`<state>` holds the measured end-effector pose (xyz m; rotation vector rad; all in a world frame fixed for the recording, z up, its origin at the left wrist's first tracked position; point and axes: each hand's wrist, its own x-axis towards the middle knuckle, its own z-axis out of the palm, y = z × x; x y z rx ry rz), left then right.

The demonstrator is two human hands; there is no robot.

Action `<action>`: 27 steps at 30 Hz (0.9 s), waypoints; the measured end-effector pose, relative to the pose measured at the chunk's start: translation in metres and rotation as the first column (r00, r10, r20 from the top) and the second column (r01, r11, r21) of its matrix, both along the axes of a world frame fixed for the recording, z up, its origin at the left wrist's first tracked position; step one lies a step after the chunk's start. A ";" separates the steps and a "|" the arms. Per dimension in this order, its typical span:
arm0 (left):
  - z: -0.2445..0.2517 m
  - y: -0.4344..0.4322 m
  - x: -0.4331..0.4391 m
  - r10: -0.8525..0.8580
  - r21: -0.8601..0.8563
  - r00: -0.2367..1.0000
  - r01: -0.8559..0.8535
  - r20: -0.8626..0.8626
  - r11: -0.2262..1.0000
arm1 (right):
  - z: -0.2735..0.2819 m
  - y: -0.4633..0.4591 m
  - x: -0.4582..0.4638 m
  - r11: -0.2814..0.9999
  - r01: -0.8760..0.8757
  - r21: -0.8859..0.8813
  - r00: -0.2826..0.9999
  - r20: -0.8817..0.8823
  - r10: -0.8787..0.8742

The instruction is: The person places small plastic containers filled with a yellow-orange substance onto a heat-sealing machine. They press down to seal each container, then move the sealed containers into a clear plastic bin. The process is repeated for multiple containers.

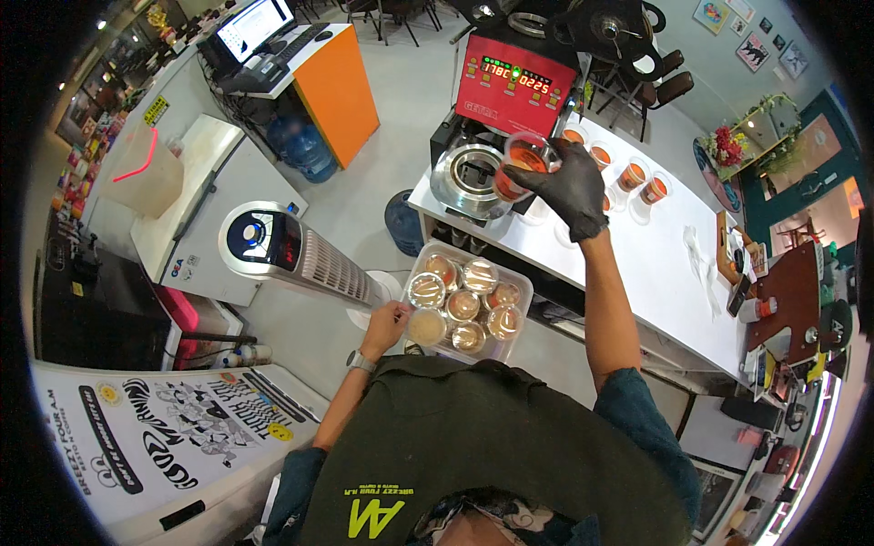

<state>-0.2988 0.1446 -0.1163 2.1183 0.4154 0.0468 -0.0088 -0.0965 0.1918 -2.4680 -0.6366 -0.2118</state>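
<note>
My right hand (570,184), in a black glove, grips a clear plastic cup (522,164) with orange-red contents, over the cup holder of a red cup sealing machine (512,85) with a lit display. My bare left hand (389,321), with a watch at the wrist, holds the left edge of a translucent plastic bin (522,290). Several round sealed cups (464,305) fill the bin, some stacked on others. Behind the gloved hand, several more cups (633,175) with orange-red contents stand on the white counter (666,252).
A tower fan (328,263) stands to the left, near a chest freezer (218,205). A blue water jug (404,222) is on the floor beside the counter. Tissue (700,263) and a wooden box (729,246) lie farther right on the counter. A white printed appliance top is at lower left.
</note>
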 end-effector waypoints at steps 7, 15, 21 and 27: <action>0.008 -0.002 -0.009 -0.024 -0.038 1.000 0.023 -0.009 0.999 | -0.036 0.060 0.025 0.992 0.019 -0.122 0.999 0.047 -0.013; -0.005 0.008 -0.025 -0.028 -0.009 1.000 0.028 -0.015 1.000 | -0.130 0.077 0.049 1.000 0.026 -0.003 0.961 0.276 -0.024; -0.002 0.009 -0.026 -0.002 -0.041 1.000 0.001 -0.016 0.999 | -0.141 0.081 0.042 0.999 0.035 -0.014 0.968 0.248 -0.031; -0.008 0.012 -0.029 -0.026 -0.034 1.000 0.026 -0.009 0.999 | -0.139 0.080 0.041 1.000 -0.005 -0.028 0.975 0.222 0.011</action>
